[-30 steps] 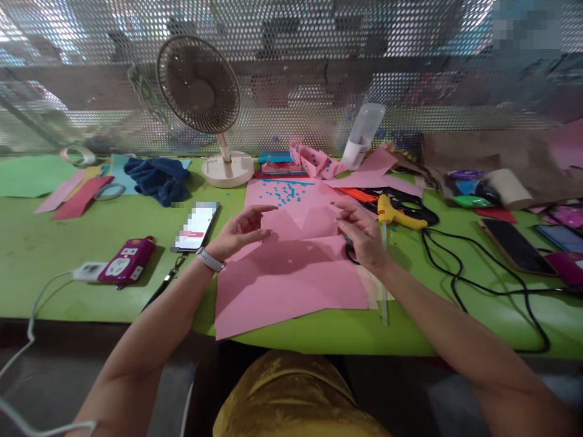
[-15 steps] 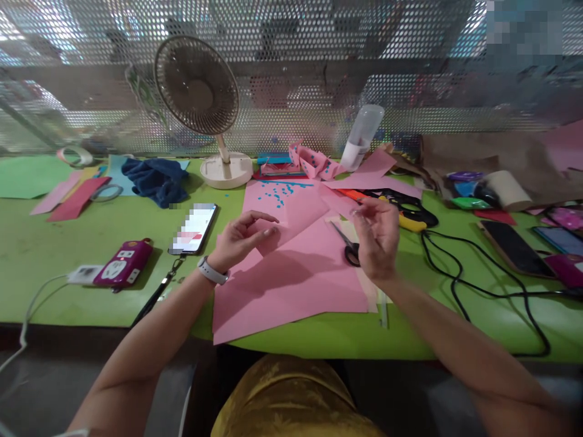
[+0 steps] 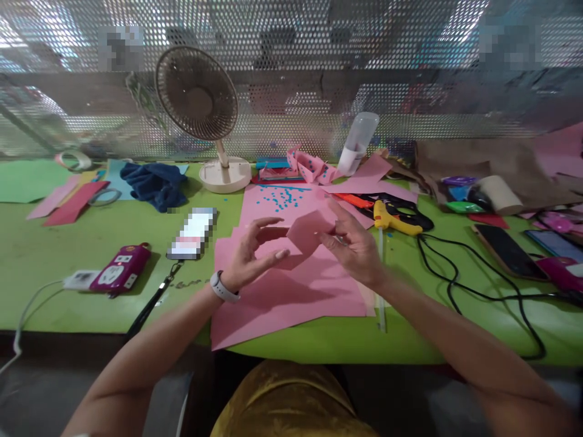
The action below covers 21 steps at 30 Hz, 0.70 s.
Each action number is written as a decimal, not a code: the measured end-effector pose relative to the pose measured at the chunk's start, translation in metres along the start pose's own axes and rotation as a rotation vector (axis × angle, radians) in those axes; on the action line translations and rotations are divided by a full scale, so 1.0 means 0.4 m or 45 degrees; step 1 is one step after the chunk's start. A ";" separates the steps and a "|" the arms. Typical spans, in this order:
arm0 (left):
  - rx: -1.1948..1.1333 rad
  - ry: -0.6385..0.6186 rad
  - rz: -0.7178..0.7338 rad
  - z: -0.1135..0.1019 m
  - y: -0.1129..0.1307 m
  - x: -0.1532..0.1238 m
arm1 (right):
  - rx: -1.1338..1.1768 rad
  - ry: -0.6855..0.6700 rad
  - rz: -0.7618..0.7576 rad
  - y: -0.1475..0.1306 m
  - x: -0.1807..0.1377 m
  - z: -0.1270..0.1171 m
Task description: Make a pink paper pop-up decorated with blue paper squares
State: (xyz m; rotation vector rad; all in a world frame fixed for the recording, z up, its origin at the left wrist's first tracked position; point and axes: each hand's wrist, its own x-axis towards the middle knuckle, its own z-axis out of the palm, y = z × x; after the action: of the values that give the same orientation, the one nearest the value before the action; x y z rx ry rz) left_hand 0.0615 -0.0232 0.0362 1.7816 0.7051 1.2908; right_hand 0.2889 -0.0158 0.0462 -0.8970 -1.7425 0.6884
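A folded piece of pink paper (image 3: 311, 230) is held up between my two hands, above a larger sheet of pink paper (image 3: 273, 303). My left hand (image 3: 252, 252) curves round its left side, thumb below and fingers above. At the right end, my right hand (image 3: 353, 246) pinches it between thumb and fingers. Behind it, small blue dots (image 3: 285, 197) lie scattered on another pink sheet. A yellow glue gun (image 3: 396, 220) rests to the right of my right hand, beside a glue stick (image 3: 381, 285).
A desk fan (image 3: 223, 173) and a crumpled blue cloth (image 3: 155, 184) stand at the back left. A lit phone (image 3: 194, 233) and a purple power socket (image 3: 121, 268) lie on the left. Black cable (image 3: 450, 285) loops across the right, near a dark phone (image 3: 507, 252). A clear bottle (image 3: 359, 142) leans behind.
My right hand has moved left and taken hold of the paper's right end. The paper now shows a bent, folded shape. The scissors have gone out of sight behind my right hand.
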 end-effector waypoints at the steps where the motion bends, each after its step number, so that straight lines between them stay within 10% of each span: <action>1: -0.027 0.036 -0.005 -0.001 0.002 0.001 | -0.034 -0.076 -0.017 -0.005 0.003 0.000; 7: 0.013 0.167 -0.023 0.004 0.005 -0.002 | -0.140 -0.255 -0.128 -0.040 0.022 0.028; 21: -0.035 0.194 -0.035 0.008 0.000 -0.002 | -0.030 -0.082 -0.041 -0.019 0.029 0.036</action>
State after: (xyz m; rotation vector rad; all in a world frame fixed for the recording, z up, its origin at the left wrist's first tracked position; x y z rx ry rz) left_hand 0.0642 -0.0246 0.0353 1.6589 0.7895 1.4216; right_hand 0.2709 -0.0108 0.0536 -0.8689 -1.8217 0.6836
